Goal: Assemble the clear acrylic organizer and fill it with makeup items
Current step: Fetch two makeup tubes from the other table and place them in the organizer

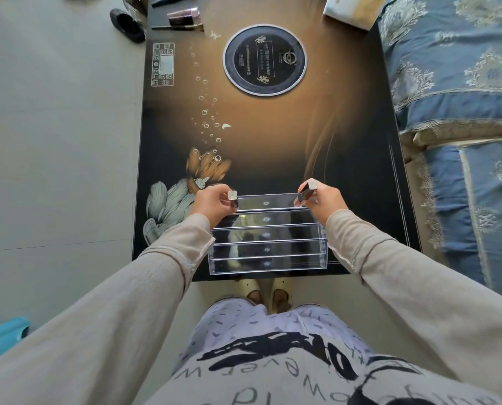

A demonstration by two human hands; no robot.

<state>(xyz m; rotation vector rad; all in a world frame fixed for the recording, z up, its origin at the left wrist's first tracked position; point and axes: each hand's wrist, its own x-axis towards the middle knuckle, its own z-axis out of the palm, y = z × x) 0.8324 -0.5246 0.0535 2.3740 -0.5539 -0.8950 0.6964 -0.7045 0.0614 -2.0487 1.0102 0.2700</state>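
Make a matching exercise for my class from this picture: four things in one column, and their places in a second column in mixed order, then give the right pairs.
Things
1. clear acrylic organizer
2. round black disc
3. left hand's tube
4. right hand's tube

Places
A. far half of the table, in the middle
B. at the organizer's far right corner
C. near edge of the table, in front of the person
D. at the organizer's far left corner

Pairs: 1-C, 2-A, 3-D, 4-B
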